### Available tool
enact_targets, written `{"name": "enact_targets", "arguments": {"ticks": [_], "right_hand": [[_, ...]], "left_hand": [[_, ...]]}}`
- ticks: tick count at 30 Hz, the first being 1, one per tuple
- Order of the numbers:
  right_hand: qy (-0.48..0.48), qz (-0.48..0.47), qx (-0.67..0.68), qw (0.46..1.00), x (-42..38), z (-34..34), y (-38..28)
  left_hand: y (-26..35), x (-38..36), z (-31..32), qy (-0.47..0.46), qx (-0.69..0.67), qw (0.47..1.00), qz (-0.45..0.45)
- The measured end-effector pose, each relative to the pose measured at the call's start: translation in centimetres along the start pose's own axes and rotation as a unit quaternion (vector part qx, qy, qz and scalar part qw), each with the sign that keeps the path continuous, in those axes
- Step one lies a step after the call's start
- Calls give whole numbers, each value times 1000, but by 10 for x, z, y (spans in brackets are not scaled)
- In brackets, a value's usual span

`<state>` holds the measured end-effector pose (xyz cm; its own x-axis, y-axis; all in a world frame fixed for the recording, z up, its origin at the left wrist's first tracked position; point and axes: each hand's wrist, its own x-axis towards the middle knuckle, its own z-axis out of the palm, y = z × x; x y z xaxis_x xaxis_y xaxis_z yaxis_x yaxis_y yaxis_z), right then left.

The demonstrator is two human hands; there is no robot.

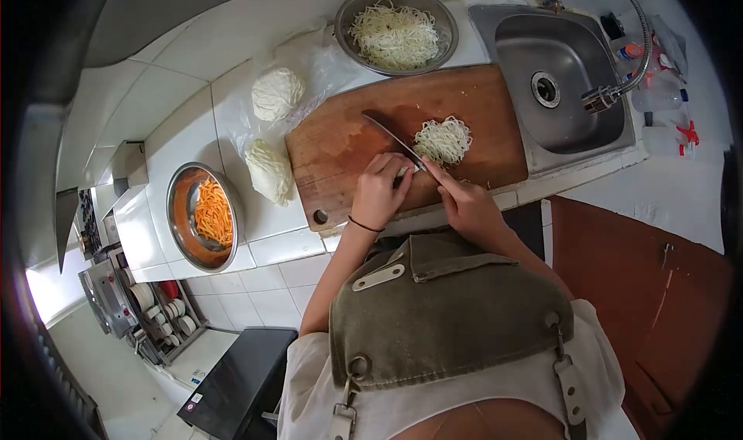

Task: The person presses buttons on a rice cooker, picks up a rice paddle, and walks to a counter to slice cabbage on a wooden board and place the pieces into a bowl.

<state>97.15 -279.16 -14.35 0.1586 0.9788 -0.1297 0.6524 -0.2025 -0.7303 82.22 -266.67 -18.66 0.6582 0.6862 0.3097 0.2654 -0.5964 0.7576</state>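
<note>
My right hand (468,208) grips a knife (391,133), its dark blade slanting away to the upper left over the wooden cutting board (348,177). Beside the blade, my left hand (379,188) has its fingers curled down on a small pale piece of cabbage (401,178), mostly hidden under them. A heap of shredded cabbage (443,141) lies on the board just beyond my right hand. Two pale cabbage chunks, one farther back (277,94) and one nearer (268,173), rest on a clear plastic bag (316,61) left of the board.
A steel bowl (340,23) of shredded cabbage stands behind the board. Another steel bowl (175,222) with orange carrot strips sits near the counter's left front edge. To the right is a steel sink (534,115) with a flexible faucet (638,30) and several bottles (662,95).
</note>
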Motion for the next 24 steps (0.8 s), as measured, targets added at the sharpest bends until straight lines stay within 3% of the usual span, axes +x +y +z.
{"name": "enact_targets", "arguments": {"ticks": [4, 6, 11, 13, 17, 19, 24], "right_hand": [[14, -6, -2, 1000, -9, -2, -1], [-6, 16, 3, 1000, -15, -3, -1], [-90, 104, -17, 990, -7, -5, -8], [-4, 4, -6, 1000, -2, 5, 0], [-2, -5, -35, 999, -1, 4, 2], [39, -29, 16, 999, -3, 2, 2], [3, 3, 36, 999, -13, -5, 1]], "left_hand": [[1, -2, 1, 8, -8, 1000, -8], [3, -4, 1, -2, -25, 997, -70], [-1, -2, 1, -6, -5, 1000, -20], [1, -2, -1, -9, 0, 1000, -9], [5, -4, -5, -14, 15, 1000, -9], [3, -6, -5, -17, 22, 1000, -14], [2, -5, -4, 1, 21, 1000, 12]]}}
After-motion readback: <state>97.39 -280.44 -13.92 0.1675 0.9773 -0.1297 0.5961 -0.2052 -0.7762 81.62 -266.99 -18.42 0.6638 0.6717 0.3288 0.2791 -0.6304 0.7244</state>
